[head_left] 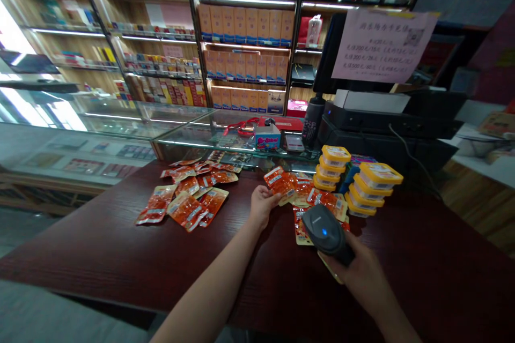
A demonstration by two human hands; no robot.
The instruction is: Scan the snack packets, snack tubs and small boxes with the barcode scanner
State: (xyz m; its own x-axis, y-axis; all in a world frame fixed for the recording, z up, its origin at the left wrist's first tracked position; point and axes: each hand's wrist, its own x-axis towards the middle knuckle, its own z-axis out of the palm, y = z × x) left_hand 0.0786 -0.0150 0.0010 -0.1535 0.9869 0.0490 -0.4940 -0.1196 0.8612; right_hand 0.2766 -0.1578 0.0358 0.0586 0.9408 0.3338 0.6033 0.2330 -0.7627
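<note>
My left hand (261,204) is closed on an orange snack packet (278,180) and holds it just above the dark wooden counter (100,257). My right hand (358,270) grips a dark handheld barcode scanner (326,229) whose blue light is lit; its head is turned toward the packets. Under the scanner lies a loose heap of orange packets (317,199). Another spread of orange packets (187,198) lies to the left of my left hand.
Two stacks of yellow-lidded tubs (376,186) stand at the right behind the heap. A black till unit (386,128) with a paper notice (382,45) stands behind them. Glass display cases (120,118) and stocked shelves (245,37) fill the back.
</note>
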